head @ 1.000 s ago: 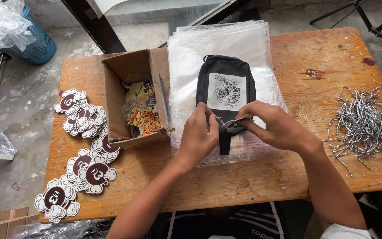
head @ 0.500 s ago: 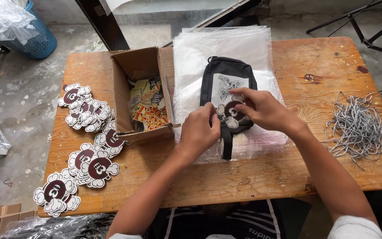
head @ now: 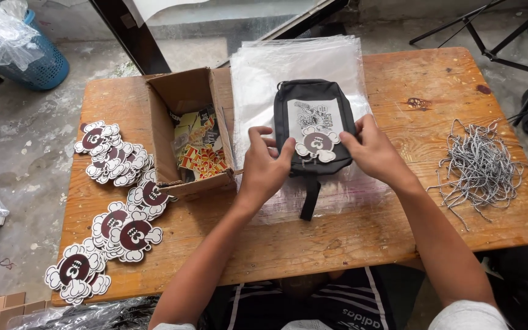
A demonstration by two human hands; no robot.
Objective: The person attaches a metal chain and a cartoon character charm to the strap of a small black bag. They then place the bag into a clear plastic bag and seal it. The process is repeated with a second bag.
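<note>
Both forearms extended forward; left hand (head: 266, 164) and right hand (head: 371, 151) close together, fingers curled, gripping.

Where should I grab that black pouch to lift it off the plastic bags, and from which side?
Take the black pouch by its two long side edges, coming from left and right as the left hand and right hand sit now. It lies flat and narrow, so fingers span it; the flower tag covers its front.

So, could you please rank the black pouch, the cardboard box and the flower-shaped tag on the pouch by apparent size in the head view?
1. cardboard box
2. black pouch, only somewhat smaller
3. flower-shaped tag, clearly smallest
</note>
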